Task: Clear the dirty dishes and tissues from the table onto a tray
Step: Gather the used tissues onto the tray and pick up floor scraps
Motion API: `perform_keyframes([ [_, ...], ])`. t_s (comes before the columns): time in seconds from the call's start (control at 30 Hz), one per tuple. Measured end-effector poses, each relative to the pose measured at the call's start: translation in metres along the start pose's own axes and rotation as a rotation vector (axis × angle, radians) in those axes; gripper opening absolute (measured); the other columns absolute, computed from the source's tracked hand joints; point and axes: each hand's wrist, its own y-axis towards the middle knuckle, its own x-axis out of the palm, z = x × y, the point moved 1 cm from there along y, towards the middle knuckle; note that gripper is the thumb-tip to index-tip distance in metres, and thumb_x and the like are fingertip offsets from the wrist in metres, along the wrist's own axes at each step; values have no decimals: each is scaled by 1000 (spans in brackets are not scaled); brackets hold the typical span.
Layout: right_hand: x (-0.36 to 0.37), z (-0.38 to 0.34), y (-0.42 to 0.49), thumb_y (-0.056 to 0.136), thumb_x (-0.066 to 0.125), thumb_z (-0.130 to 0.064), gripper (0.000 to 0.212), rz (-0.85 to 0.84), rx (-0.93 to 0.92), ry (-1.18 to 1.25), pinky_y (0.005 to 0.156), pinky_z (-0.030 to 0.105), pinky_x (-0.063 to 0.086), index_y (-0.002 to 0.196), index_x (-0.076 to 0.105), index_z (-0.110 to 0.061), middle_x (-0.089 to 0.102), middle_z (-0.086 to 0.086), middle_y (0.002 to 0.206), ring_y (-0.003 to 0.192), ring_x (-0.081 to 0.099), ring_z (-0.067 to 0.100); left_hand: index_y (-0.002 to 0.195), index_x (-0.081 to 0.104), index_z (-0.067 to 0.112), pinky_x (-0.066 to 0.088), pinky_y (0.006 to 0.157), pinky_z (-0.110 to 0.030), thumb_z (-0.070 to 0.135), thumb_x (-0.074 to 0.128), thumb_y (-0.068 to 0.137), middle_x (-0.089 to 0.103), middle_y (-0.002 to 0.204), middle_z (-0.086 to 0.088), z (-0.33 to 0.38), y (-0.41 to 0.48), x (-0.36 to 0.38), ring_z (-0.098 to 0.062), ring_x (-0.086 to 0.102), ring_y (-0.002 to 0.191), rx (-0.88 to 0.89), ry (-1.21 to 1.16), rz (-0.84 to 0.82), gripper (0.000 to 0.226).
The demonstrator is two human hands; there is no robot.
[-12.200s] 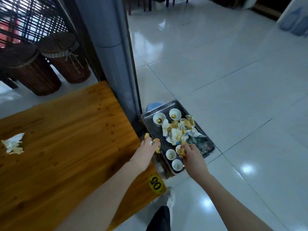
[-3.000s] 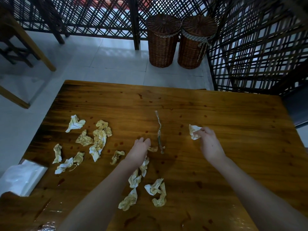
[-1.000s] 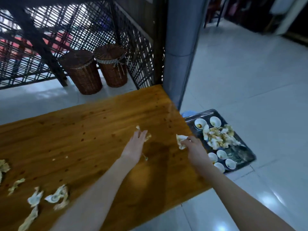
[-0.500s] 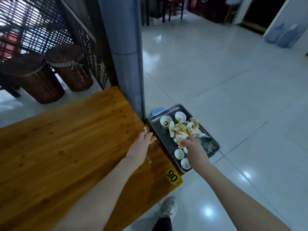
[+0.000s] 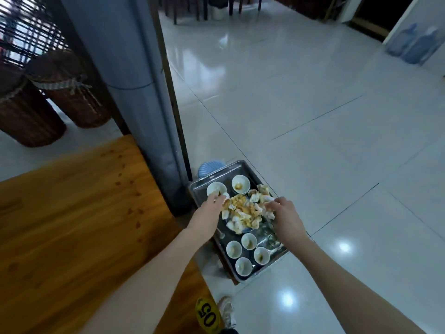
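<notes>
A metal tray [image 5: 243,164] sits low beside the right end of the wooden table [image 5: 72,213]. It holds several small white cups [image 5: 249,241] and a heap of stained tissues [image 5: 243,210] in its middle. My left hand [image 5: 208,213] reaches over the tray's left side. Its fingertips pinch a small stained tissue at the heap's left edge, next to a cup [image 5: 216,188]. My right hand [image 5: 285,216] hovers at the heap's right edge, its loosely curled fingers touching the tissues and holding nothing that I can see.
A grey pillar [image 5: 134,92] stands just behind the tray, at the table's corner. Two wicker baskets [image 5: 72,97] stand on the floor at the left. Something blue and ribbed [image 5: 209,166] shows beyond the tray. Glossy floor tiles [image 5: 313,116] spread to the right. A yellow "05" tag [image 5: 208,318] marks the table's edge.
My left hand has moved from the table's edge out over the tray to the tissue heap. My right hand has shifted from above the heap to its right side and no longer holds its tissue.
</notes>
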Motion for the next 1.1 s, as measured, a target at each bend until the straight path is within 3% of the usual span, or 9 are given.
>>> perform_keyframes([
  [0.07,-1,7,15,71,51,15,52,-12,-8,12,85,33,44,115,62,-12,51,8,121,111,44,27,141,36,21,43,76,-30,12,48,94,40,124,2,8,14,-1,-22,53,98,-59,-101,-40,49],
  [0.13,1,13,24,70,52,16,50,-18,-40,16,81,36,46,110,63,-11,52,9,120,109,45,28,145,30,19,46,75,-30,-9,46,87,35,133,-2,14,21,1,-21,52,98,-74,-156,-73,66],
  [0.27,11,25,49,72,52,15,44,-35,-45,28,79,34,45,106,64,-10,53,11,116,106,47,30,145,30,20,49,75,-36,-13,43,86,35,137,-3,16,39,10,-26,54,103,-116,-190,-65,69],
  [0.4,27,40,72,79,51,10,42,-103,-38,33,75,30,42,112,62,-14,51,7,117,109,47,26,146,26,24,43,71,-31,-12,42,86,32,139,0,16,53,19,-24,53,99,-189,-203,-91,72],
  [0.53,34,53,93,85,53,0,47,-222,-51,51,86,31,43,129,53,-18,47,3,135,117,47,24,148,25,25,48,78,-35,-15,41,85,30,143,-1,15,65,22,-26,54,103,-281,-220,-115,77],
  [0.73,21,73,128,88,53,-5,42,-295,-144,17,89,37,47,128,55,-17,50,3,135,118,49,26,147,29,25,45,74,-31,-9,41,89,34,139,3,28,92,31,-22,53,102,-360,-297,-98,68],
  [0.93,11,91,160,87,51,-4,44,-326,-198,-47,92,35,45,128,56,-17,52,3,133,116,49,26,148,29,22,49,85,-39,-9,44,90,32,142,1,52,118,44,-23,50,114,-389,-333,-103,68],
  [1.03,9,98,169,89,52,-9,41,-332,-223,-58,93,36,45,128,56,-19,52,3,133,116,49,26,150,21,26,39,104,-38,2,50,92,22,152,-3,58,128,49,-26,33,134,-389,-328,-103,69],
  [1.1,7,102,174,90,52,-11,41,-340,-235,-76,95,37,44,129,55,-21,49,2,137,120,48,25,152,4,33,19,116,-47,21,56,94,-2,160,-2,60,132,54,-29,6,146,-387,-283,-178,78],
])
